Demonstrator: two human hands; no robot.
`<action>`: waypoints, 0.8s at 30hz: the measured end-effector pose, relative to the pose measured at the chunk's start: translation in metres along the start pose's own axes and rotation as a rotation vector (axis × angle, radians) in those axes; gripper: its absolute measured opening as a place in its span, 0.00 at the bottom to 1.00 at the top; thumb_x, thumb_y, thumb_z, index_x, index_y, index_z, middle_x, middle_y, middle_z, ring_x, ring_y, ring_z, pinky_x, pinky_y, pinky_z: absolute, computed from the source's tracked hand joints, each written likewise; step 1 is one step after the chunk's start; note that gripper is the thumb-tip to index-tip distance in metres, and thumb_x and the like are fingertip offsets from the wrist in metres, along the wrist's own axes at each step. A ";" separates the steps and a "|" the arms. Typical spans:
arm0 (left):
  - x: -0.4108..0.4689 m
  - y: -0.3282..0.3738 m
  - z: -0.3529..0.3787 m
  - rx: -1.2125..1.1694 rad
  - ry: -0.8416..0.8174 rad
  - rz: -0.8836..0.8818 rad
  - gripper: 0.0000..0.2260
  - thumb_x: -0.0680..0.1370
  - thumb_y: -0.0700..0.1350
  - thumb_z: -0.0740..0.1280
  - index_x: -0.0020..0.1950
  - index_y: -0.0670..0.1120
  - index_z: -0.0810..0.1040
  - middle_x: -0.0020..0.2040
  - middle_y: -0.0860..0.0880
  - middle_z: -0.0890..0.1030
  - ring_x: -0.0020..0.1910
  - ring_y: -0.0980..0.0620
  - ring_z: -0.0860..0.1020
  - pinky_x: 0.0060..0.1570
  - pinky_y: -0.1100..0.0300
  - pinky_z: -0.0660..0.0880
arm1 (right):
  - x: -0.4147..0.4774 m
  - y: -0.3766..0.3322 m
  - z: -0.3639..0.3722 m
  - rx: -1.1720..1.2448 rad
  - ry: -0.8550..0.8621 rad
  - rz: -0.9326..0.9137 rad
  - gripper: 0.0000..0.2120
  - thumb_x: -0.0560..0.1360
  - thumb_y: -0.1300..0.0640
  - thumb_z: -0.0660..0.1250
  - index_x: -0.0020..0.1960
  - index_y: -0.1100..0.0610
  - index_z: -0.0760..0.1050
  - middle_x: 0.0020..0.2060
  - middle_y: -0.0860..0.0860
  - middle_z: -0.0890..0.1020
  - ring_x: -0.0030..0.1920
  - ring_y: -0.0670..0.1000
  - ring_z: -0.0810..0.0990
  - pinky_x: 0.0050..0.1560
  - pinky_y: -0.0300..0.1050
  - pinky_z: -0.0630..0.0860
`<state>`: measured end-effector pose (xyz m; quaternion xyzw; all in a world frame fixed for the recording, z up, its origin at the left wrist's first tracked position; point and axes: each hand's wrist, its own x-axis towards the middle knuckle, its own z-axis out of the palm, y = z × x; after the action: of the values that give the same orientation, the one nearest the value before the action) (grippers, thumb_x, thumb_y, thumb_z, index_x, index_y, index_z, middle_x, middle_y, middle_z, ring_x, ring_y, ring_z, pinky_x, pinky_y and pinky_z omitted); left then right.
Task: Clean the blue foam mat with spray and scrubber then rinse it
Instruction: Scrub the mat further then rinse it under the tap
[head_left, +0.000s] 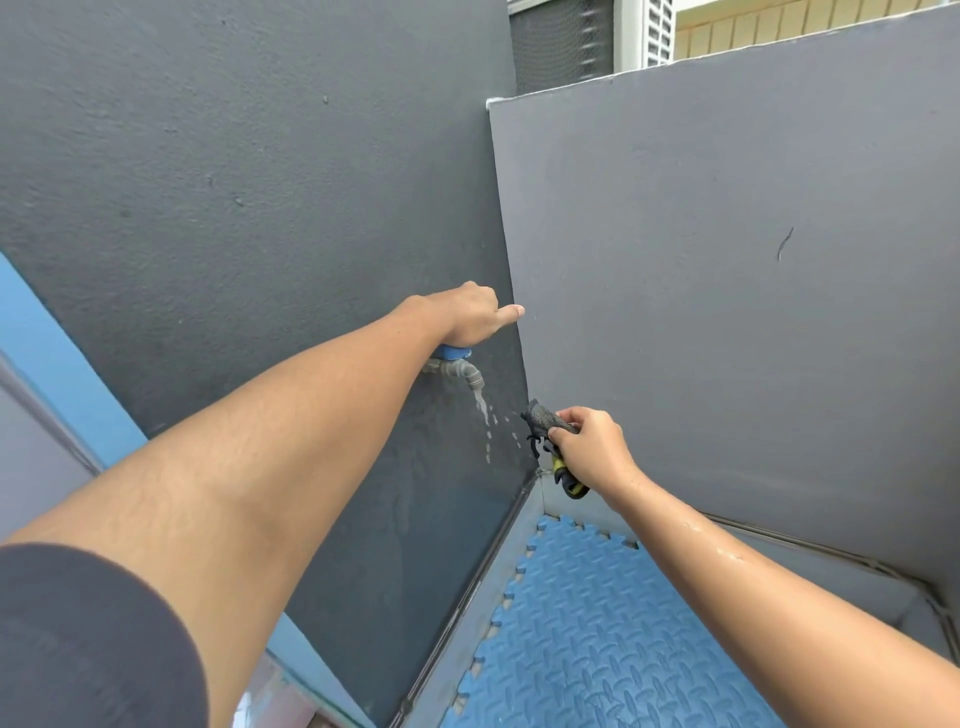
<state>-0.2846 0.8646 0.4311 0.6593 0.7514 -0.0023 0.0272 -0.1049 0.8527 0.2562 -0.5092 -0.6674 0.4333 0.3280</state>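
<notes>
Blue interlocking foam mat (597, 623) lies flat on the floor in the wall corner, below both hands. Left hand (467, 314) closed over the blue tap handle (453, 353) of one grey wall tap (462, 371), thin water falling. Right hand (589, 449) clenches one dark scrubber with yellow-black handle (550, 434), just right of the stream, nearer the mat; handle points down towards it. One mat, one tap, one scrubber; no spray bottle in view

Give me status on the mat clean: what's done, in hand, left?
Done: can't confirm spraying or scrubbing from here. In hand: the left hand grips the blue tap handle, thin water trickles out; the right hand holds the scrubber beside the stream. Left: rinsing the blue foam mat on the floor.
</notes>
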 end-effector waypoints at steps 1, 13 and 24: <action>0.000 0.000 0.000 -0.007 0.005 0.008 0.29 0.85 0.61 0.53 0.35 0.41 0.71 0.36 0.46 0.72 0.31 0.48 0.71 0.44 0.52 0.70 | -0.001 -0.002 -0.001 0.001 -0.004 0.002 0.11 0.77 0.55 0.65 0.59 0.54 0.79 0.44 0.54 0.84 0.29 0.52 0.80 0.41 0.56 0.84; 0.002 -0.003 0.001 -0.024 0.019 0.063 0.29 0.85 0.61 0.53 0.31 0.43 0.63 0.32 0.47 0.68 0.28 0.48 0.64 0.41 0.53 0.67 | -0.004 -0.015 -0.008 -0.009 0.001 -0.038 0.06 0.80 0.59 0.63 0.51 0.54 0.78 0.36 0.52 0.83 0.27 0.49 0.79 0.36 0.49 0.81; 0.001 -0.002 0.001 -0.038 0.019 0.087 0.28 0.85 0.60 0.53 0.30 0.45 0.60 0.30 0.48 0.65 0.27 0.49 0.61 0.39 0.54 0.64 | -0.007 -0.013 -0.001 -0.031 -0.004 -0.076 0.08 0.80 0.60 0.63 0.49 0.53 0.80 0.36 0.53 0.85 0.28 0.48 0.80 0.32 0.43 0.80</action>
<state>-0.2868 0.8655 0.4297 0.6907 0.7222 0.0195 0.0326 -0.1070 0.8449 0.2688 -0.4878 -0.6934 0.4111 0.3349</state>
